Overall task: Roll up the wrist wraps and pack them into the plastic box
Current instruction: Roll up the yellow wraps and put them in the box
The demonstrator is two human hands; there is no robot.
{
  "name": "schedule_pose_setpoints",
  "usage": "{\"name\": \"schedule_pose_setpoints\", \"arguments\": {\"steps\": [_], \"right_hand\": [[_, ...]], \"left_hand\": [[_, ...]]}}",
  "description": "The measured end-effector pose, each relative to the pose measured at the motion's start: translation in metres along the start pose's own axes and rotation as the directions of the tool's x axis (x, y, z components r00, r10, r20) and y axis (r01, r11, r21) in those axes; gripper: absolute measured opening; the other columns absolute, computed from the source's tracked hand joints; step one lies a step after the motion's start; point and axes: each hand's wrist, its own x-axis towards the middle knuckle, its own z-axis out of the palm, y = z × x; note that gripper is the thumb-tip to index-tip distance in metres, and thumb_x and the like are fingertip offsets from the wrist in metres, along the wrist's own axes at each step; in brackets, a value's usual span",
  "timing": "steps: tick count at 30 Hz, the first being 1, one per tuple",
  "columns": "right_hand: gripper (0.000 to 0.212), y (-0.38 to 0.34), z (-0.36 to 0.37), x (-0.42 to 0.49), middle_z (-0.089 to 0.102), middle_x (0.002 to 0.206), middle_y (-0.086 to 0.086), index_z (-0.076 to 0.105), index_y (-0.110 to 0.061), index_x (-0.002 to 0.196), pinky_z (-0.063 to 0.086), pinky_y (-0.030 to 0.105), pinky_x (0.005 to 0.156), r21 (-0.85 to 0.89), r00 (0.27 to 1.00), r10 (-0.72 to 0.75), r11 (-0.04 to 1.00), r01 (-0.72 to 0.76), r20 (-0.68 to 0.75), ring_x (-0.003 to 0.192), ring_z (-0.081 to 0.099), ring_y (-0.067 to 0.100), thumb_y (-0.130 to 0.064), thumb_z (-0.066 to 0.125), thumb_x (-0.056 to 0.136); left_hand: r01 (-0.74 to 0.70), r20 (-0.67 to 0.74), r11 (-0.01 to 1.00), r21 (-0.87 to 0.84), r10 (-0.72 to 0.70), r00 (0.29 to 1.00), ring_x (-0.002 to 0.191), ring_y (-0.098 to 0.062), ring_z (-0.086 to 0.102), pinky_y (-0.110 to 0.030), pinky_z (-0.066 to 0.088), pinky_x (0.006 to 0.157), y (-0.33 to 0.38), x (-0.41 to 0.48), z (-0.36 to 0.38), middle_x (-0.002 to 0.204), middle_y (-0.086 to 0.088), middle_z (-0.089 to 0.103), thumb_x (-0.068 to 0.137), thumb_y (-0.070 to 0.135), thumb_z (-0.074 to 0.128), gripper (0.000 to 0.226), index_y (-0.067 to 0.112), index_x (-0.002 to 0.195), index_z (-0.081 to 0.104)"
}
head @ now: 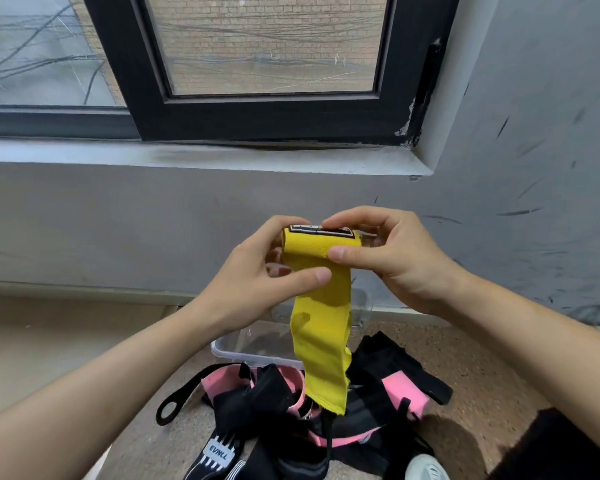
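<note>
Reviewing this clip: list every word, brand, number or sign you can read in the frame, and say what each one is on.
"EVNLL": on a white label on a black strap lying on the floor at the bottom of the view.
Black-and-white patch on the rolled end of the yellow wrist wrap: the lettering is blurred and partly under the right hand, so it is not readable.
No other text shows.
</note>
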Motion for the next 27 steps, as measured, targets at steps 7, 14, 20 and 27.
{"name": "schedule_pose_setpoints", "arguments": {"steps": [7,14,20,27], "right_hand": [[0.032,0.005,0.002,-0.004,0.073,0.113,0.008,0.073,-0.009,0.104,0.06,0.045,0.089,-0.21,0.991,-0.131,0.968,0.134,0.028,0.105,0.071,0.027,0.003,0.083,0.077],[0.059,0.003,-0.007,0.001,0.063,0.116,0.001,0.058,-0.026,0.134,0.059,0.034,0.072,-0.435,0.994,-0.085,0.894,0.104,0.061,0.094,0.065,0.022,-0.016,0.084,0.082],[0.041,-0.008,0.0,-0.001,0.071,0.12,0.006,0.066,-0.022,0.128,0.064,0.049,0.072,-0.229,0.978,0.159,0.965,-0.126,0.133,0.111,0.069,0.019,-0.035,0.064,0.09],[0.05,-0.009,0.02,0.001,0.07,0.126,0.008,0.066,-0.018,0.125,0.065,0.048,0.074,0.037,0.956,0.24,0.968,-0.249,0.169,0.115,0.069,0.027,-0.051,0.053,0.09]], "left_hand": [[0.009,-0.02,0.987,-0.163,-0.012,1.0,0.097,-0.016,0.071,-0.033,0.06,0.086,0.003,0.003,0.003,0.106,-0.004,0.075,0.086,0.028,0.079,0.041,0.012,0.121,0.063],[-0.093,-0.056,0.993,-0.078,0.089,0.994,0.096,-0.014,0.071,-0.028,0.058,0.081,0.008,0.001,-0.007,0.104,0.001,0.073,0.083,0.019,0.077,0.039,0.014,0.118,0.062],[-0.228,-0.121,0.971,0.076,0.236,0.964,0.101,-0.026,0.069,-0.035,0.061,0.078,0.007,-0.002,-0.013,0.107,-0.001,0.069,0.091,0.012,0.075,0.034,0.013,0.121,0.059],[-0.316,-0.195,0.901,0.295,0.381,0.904,0.092,-0.023,0.069,-0.029,0.058,0.062,0.005,-0.002,-0.008,0.103,0.005,0.067,0.09,0.019,0.074,0.036,0.025,0.12,0.055]]}}
